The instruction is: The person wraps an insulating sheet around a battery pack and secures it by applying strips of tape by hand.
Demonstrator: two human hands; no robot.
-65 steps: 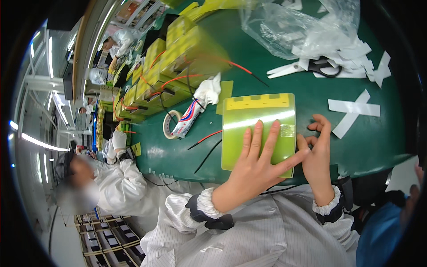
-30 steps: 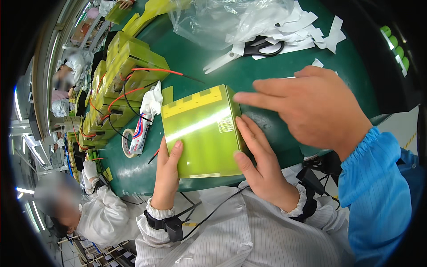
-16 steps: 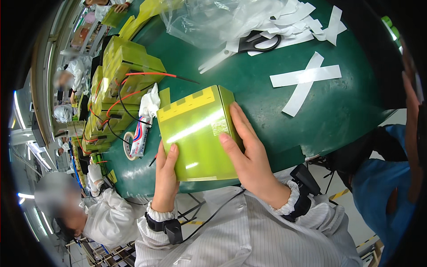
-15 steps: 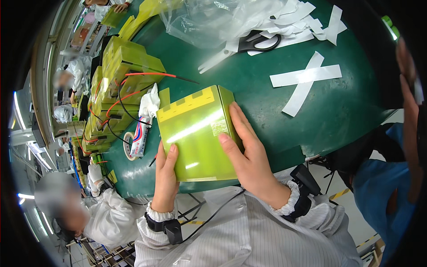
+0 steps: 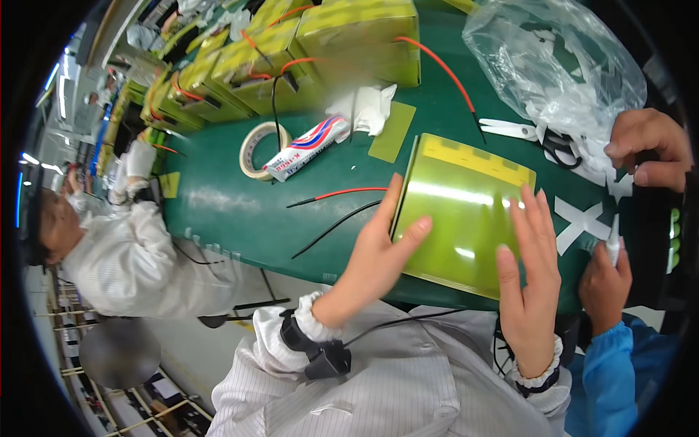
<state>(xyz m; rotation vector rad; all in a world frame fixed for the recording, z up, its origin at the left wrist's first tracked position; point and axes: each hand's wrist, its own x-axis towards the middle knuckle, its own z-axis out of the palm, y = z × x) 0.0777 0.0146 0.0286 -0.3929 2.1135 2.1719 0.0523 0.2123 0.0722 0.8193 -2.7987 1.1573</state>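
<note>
A yellow-green wrapped battery pack (image 5: 466,226) lies on the green table in front of me, its top glossy and a yellow strip along its far edge. My left hand (image 5: 371,251) grips its left side, fingers along the side wall and thumb over the top. My right hand (image 5: 530,291) rests at the right edge with fingers stretched out and apart. A red lead (image 5: 349,191) and a black lead (image 5: 338,227) run out at the pack's left. Beyond it are a flat yellow-green sheet (image 5: 393,132), a crumpled white tissue (image 5: 375,109) and a white glue tube (image 5: 309,149).
A tape roll (image 5: 247,153) sits by the tube. Several wired packs (image 5: 357,44) stand behind. Scissors (image 5: 510,129), a clear plastic bag (image 5: 553,58) and white strips (image 5: 582,222) lie to the right. A co-worker's hands (image 5: 655,149) reach in there; another person (image 5: 145,255) works at left.
The view has swung, so the table's things appear shifted. The pack has been turned, its leads now showing at its left. My right hand has loosened, its fingers spread over the right edge.
</note>
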